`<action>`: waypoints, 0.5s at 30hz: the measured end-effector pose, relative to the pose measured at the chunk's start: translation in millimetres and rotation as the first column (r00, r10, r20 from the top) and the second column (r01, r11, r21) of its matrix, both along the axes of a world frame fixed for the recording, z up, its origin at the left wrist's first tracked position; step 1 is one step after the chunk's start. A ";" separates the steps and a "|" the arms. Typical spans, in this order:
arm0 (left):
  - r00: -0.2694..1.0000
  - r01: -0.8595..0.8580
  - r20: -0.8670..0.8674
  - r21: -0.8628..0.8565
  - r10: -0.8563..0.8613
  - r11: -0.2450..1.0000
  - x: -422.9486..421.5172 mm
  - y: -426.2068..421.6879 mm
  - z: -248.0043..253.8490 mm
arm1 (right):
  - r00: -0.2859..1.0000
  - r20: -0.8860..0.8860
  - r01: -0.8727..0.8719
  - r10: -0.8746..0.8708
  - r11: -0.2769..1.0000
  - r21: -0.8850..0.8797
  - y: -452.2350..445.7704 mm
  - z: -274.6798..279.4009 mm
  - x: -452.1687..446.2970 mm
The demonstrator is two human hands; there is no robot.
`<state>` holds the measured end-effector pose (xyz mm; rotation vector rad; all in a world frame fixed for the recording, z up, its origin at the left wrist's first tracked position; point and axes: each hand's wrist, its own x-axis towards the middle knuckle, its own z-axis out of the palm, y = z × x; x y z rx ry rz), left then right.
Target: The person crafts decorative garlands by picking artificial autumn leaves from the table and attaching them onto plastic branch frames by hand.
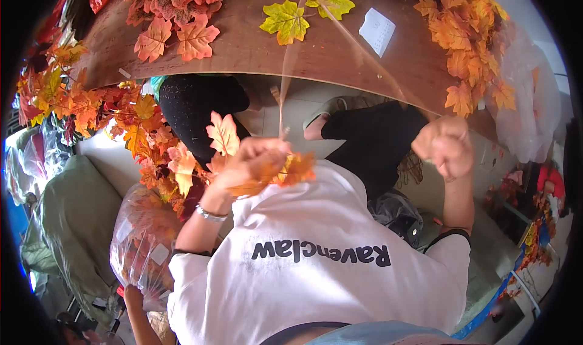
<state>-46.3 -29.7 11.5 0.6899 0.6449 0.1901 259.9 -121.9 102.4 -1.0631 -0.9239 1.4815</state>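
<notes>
My left hand [262, 160] is closed around the stem of a garland of orange maple leaves [295, 169], held in front of my chest. The garland trails away to the left of that hand, with a paler leaf [223, 134] standing up beside it. A thin, blurred strand [283, 93] runs from near my left hand up over the table edge. My right hand [446, 148] is raised at the right, its fingers curled into a fist. Another blurred strand [370, 63] slants down toward it; what the fist holds is hidden.
On the brown table [243, 54] lie coral leaves [176, 17], yellow-green leaves [285, 23], a white paper [377, 32] and orange leaves [461, 35]. A clear bag of leaves [143, 242] stands at the left, with another person's hand [132, 296] beside it.
</notes>
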 end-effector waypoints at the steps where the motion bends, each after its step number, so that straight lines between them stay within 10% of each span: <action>1: 0.999 0.026 0.032 0.035 -0.027 0.999 10.6 1.4 2.5 | 0.995 0.085 -0.047 0.042 0.997 0.054 3.2 2.0 -6.8; 5: 0.990 0.136 0.016 0.219 -0.143 0.966 11.4 7.7 -0.2 | 0.994 -0.002 0.106 -0.109 0.964 0.242 -1.0 3.9 20.5; 7: 0.961 0.276 -0.094 0.224 -0.261 0.935 -1.0 5.9 -10.7 | 0.880 -0.458 0.225 -0.124 0.959 0.173 -9.1 14.8 55.1; 11: 0.901 0.407 0.009 0.324 -0.433 0.854 -20.0 14.3 -22.1 | 0.794 -0.462 0.560 -0.397 0.773 0.299 -37.8 56.1 102.8; 15: 0.852 0.487 0.067 0.258 -0.519 0.834 -23.7 13.4 -23.4 | 0.864 -0.381 0.490 -0.328 0.718 0.494 -83.1 68.3 139.8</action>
